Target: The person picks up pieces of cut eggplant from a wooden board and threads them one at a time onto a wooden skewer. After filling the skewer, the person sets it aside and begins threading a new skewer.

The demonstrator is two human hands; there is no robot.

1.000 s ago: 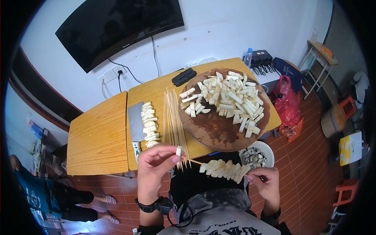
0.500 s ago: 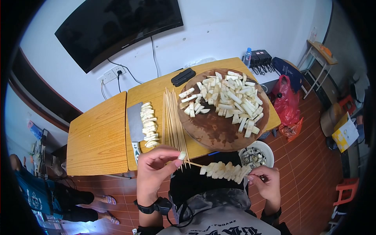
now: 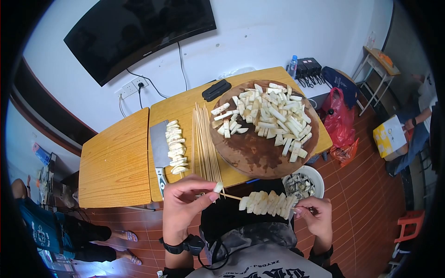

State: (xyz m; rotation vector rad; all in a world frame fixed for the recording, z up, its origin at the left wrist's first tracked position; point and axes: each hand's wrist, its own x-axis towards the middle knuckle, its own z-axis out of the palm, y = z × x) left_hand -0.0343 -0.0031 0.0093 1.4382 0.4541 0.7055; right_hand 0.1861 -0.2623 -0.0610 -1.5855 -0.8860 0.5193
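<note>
My left hand (image 3: 183, 204) pinches a small pale vegetable piece (image 3: 218, 187), which looks like peeled eggplant, between thumb and fingertips. It sits right at the bare end of a bamboo skewer (image 3: 231, 196). Several similar eggplant pieces (image 3: 266, 204) are packed side by side along the skewer. At the skewer's other end, my right hand (image 3: 316, 214) is closed on it, thumb against fingers. Beyond my hands, a round wooden chopping board (image 3: 252, 160) bears a heap of cut eggplant strips (image 3: 273, 111). Bare bamboo skewers (image 3: 204, 143) lie left of the board.
A filled skewer (image 3: 176, 146) lies beside a cleaver (image 3: 160, 143) on the yellow table (image 3: 116, 162). A white bucket (image 3: 317, 180) of dark-and-pale peelings stands below the board. One person (image 3: 51, 227) stands left; another (image 3: 417, 125) is at the right near a yellow-and-white box (image 3: 390, 134).
My left hand and the eggplant piece have shifted slightly right and the loaded skewer has turned a little. At the right, a person has come into view and the yellow-and-white box has moved left.
</note>
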